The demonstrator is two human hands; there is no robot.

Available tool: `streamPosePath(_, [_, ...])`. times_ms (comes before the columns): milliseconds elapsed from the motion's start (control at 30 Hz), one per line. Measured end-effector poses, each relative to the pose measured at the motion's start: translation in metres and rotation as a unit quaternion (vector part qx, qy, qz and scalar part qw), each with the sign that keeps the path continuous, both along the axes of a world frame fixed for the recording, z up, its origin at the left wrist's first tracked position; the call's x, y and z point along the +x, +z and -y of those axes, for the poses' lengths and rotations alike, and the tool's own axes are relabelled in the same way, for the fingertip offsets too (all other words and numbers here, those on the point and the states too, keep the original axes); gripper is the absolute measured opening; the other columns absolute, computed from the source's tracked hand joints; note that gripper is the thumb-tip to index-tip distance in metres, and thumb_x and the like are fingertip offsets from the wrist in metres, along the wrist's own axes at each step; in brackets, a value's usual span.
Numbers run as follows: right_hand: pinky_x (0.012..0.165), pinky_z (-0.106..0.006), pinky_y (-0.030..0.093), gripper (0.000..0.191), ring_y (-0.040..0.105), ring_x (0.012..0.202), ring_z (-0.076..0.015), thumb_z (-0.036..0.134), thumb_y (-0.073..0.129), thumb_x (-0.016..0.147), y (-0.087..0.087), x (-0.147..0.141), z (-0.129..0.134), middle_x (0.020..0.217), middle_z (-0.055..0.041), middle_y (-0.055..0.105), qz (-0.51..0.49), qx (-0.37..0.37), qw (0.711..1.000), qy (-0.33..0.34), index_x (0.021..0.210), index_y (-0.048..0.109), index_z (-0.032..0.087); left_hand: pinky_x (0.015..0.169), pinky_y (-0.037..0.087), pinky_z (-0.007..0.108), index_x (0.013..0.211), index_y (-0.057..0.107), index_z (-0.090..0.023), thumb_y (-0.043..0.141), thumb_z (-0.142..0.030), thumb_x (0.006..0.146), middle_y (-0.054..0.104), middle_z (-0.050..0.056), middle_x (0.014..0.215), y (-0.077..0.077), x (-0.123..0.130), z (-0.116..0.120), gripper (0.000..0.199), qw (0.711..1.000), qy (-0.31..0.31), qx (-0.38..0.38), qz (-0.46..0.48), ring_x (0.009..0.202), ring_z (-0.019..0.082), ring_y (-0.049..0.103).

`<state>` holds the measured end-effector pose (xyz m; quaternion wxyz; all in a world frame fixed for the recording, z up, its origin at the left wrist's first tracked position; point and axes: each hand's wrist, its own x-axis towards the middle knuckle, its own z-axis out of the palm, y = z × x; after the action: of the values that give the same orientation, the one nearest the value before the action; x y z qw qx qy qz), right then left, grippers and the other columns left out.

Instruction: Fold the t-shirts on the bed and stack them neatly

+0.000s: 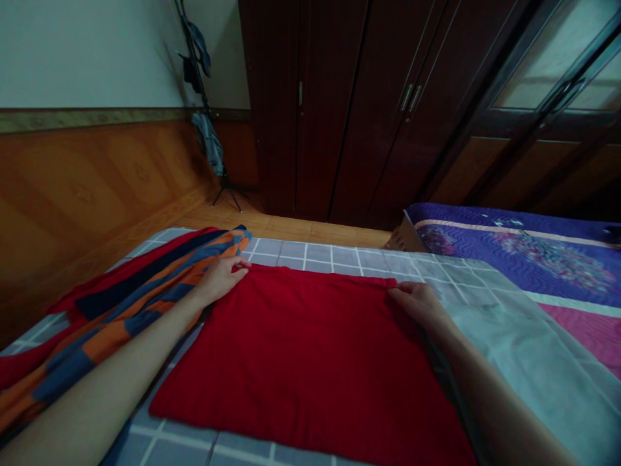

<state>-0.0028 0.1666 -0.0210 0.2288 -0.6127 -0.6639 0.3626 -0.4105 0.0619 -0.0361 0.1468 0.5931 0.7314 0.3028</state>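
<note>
A red cloth (315,356) lies spread out over a grey surface with a white grid pattern (291,251). My left hand (223,278) pinches its far left corner, and my right hand (420,304) pinches the far right corner. The far edge runs nearly straight between the two hands. Left of the red cloth, partly under my left forearm, lie an orange and blue striped garment (140,323) and a red and dark blue garment (121,285).
A pale sheet (528,356) covers the right side. Beyond it is a purple floral mattress (543,252). A dark wooden wardrobe (330,116) stands at the back, with a coat stand (206,110) holding caps and cloth near the left wall.
</note>
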Motion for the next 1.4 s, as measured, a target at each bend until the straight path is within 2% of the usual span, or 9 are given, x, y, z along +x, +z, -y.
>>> streamPosePath(200, [0.047,-0.026,0.035,0.021,0.056,0.05,-0.0173,0.028,0.051,0.074,0.002,-0.001,0.001,0.055,-0.0056,0.061,0.114,0.05,0.992,0.005,0.063,0.064,0.016,0.086,0.046,0.037,0.101,0.064,-0.017,0.047,-0.025,0.084,0.066,0.009,0.103,0.008,0.015,0.009,0.025,0.982,-0.014,0.029,-0.186,0.097,0.025,0.06])
streamPosePath(333, [0.06,-0.036,0.044,0.035,0.063,0.075,-0.0291,0.035,0.047,0.082,0.014,-0.008,0.016,0.085,-0.0125,0.068,0.276,0.209,0.938,0.006,0.103,0.066,0.015,0.087,0.046,0.033,0.104,0.062,-0.018,0.041,-0.019,0.091,0.062,0.007,0.102,0.02,0.044,0.019,0.024,0.953,-0.11,0.149,-0.24,0.098,0.02,0.058])
streamPosePath(500, [0.087,-0.039,0.048,0.041,0.058,0.105,-0.0277,0.032,0.041,0.088,0.017,-0.035,0.046,0.119,-0.0153,0.059,0.259,0.358,0.876,0.191,0.119,0.058,0.013,0.089,0.046,0.032,0.102,0.064,-0.017,0.04,-0.018,0.094,0.063,0.007,0.101,0.014,0.069,0.024,0.025,0.932,-0.212,0.146,-0.256,0.097,0.017,0.057])
streamPosePath(600, [0.103,-0.042,0.038,0.048,0.043,0.126,-0.0277,0.037,0.043,0.09,0.005,-0.048,0.058,0.139,-0.0144,0.046,0.241,0.342,0.855,0.306,0.132,0.05,0.014,0.101,0.038,0.037,0.118,0.059,-0.017,0.041,-0.03,0.096,0.059,0.009,0.123,0.002,0.07,0.024,0.032,0.923,-0.25,0.074,-0.284,0.116,0.021,0.05])
streamPosePath(700, [0.109,-0.048,0.029,0.062,0.025,0.138,-0.0293,0.05,0.041,0.091,-0.01,-0.049,0.059,0.149,-0.0127,0.032,0.27,0.287,0.839,0.375,0.141,0.038,0.015,0.112,0.022,0.043,0.14,0.038,-0.02,0.037,-0.044,0.096,0.036,0.008,0.147,-0.004,0.064,0.024,0.051,0.915,-0.27,-0.022,-0.301,0.137,0.024,0.028])
streamPosePath(833, [0.111,-0.051,0.021,0.071,0.016,0.14,-0.0305,0.063,0.031,0.09,-0.022,-0.038,0.047,0.152,-0.0118,0.022,0.309,0.269,0.841,0.353,0.145,0.031,0.017,0.115,0.008,0.045,0.148,0.016,-0.026,0.028,-0.058,0.093,0.012,0.002,0.155,-0.002,0.05,0.025,0.064,0.915,-0.265,-0.098,-0.288,0.143,0.023,0.007])
streamPosePath(1033, [0.11,-0.05,0.025,0.076,0.025,0.137,-0.0337,0.065,0.027,0.089,-0.026,-0.024,0.031,0.148,-0.0167,0.03,0.354,0.286,0.853,0.256,0.143,0.035,0.012,0.114,0.007,0.044,0.148,0.015,-0.024,0.025,-0.064,0.091,0.009,0.004,0.155,-0.004,0.032,0.023,0.07,0.927,-0.213,-0.129,-0.281,0.143,0.025,0.006])
streamPosePath(1267, [0.109,-0.051,0.025,0.074,0.029,0.135,-0.0333,0.063,0.029,0.089,-0.031,-0.022,0.027,0.146,-0.0173,0.035,0.34,0.309,0.853,0.248,0.141,0.038,0.011,0.114,0.007,0.045,0.148,0.018,-0.026,0.03,-0.059,0.093,0.013,0.005,0.155,0.007,0.059,0.03,0.065,0.927,-0.243,-0.074,-0.278,0.143,0.025,0.006])
streamPosePath(1400, [0.109,-0.051,0.025,0.072,0.027,0.136,-0.0327,0.061,0.031,0.09,-0.035,-0.02,0.025,0.147,-0.0165,0.034,0.331,0.315,0.853,0.252,0.142,0.037,0.012,0.113,0.005,0.049,0.147,0.019,-0.029,0.03,-0.063,0.091,0.009,0.006,0.155,0.001,0.068,0.032,0.067,0.925,-0.263,-0.081,-0.261,0.143,0.027,0.002])
